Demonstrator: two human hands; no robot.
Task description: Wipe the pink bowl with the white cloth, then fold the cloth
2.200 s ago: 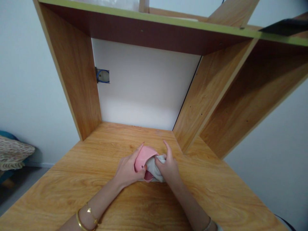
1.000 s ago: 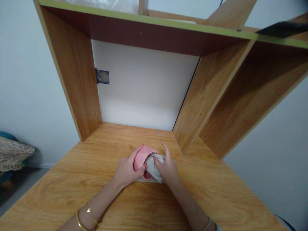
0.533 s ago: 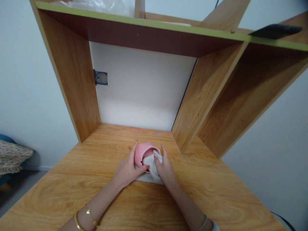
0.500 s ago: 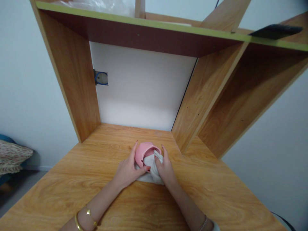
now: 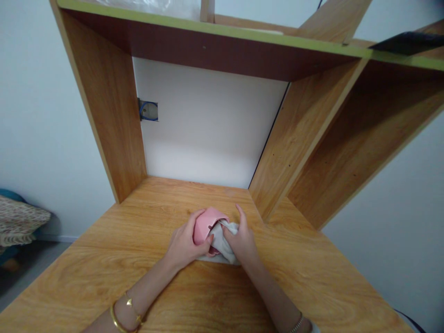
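Observation:
A small pink bowl (image 5: 204,224) is tipped on its side on the wooden desk (image 5: 138,259). My left hand (image 5: 183,245) is wrapped round the bowl's left side, thumb on its rim. My right hand (image 5: 244,243) grips a pale grey cloth (image 5: 220,245) and presses it into the bowl's mouth. Part of the cloth lies flat on the desk under both hands. The inside of the bowl is mostly hidden by the cloth.
A wooden hutch rises behind the hands, with a left upright (image 5: 107,115), a slanted right divider (image 5: 294,134) and a green-edged shelf (image 5: 215,30) overhead. A wall socket cut-out (image 5: 148,111) shows in the white back panel. Patterned fabric (image 5: 17,219) lies at far left.
The bowl has tipped further towards the desk and turned in my left hand, while my right hand has shifted the cloth within its mouth. The view has moved slightly.

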